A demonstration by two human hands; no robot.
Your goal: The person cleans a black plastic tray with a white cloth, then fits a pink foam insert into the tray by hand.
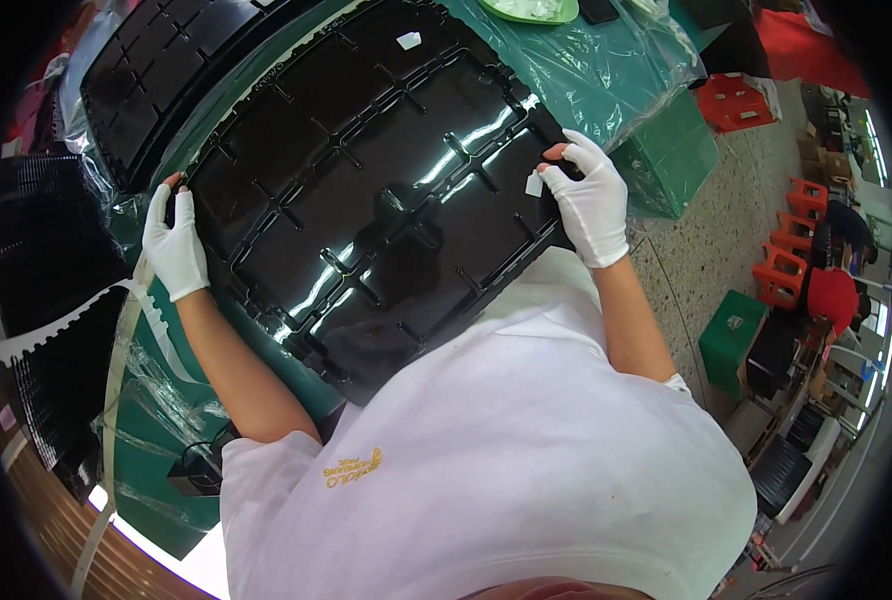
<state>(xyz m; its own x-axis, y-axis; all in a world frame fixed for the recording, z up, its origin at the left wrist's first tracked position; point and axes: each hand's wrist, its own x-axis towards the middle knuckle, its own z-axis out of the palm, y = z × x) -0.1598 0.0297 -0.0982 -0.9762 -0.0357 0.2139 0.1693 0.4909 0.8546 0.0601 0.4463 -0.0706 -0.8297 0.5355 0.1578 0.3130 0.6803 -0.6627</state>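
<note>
A large glossy black plastic tray (366,160) with moulded cross-shaped ribs lies tilted in front of my body, its near edge close to my white shirt. My left hand (178,245), in a white glove with bare fingertips, grips the tray's left edge. At the opposite edge, my right hand (591,200) wears the same kind of glove and is closed on the rim. Beside its thumb shows a small white label (534,184); whether it is stuck to the tray or pinched, I cannot tell. Another white label (409,41) sits near the far edge.
A second black tray (141,85) stands at the far left, above a stack of black trays (41,215). On the plastic-covered green table (666,155) are a green bowl (526,12) of white pieces and a dark phone-like object (598,10). Orange stools (781,275) and people are further right.
</note>
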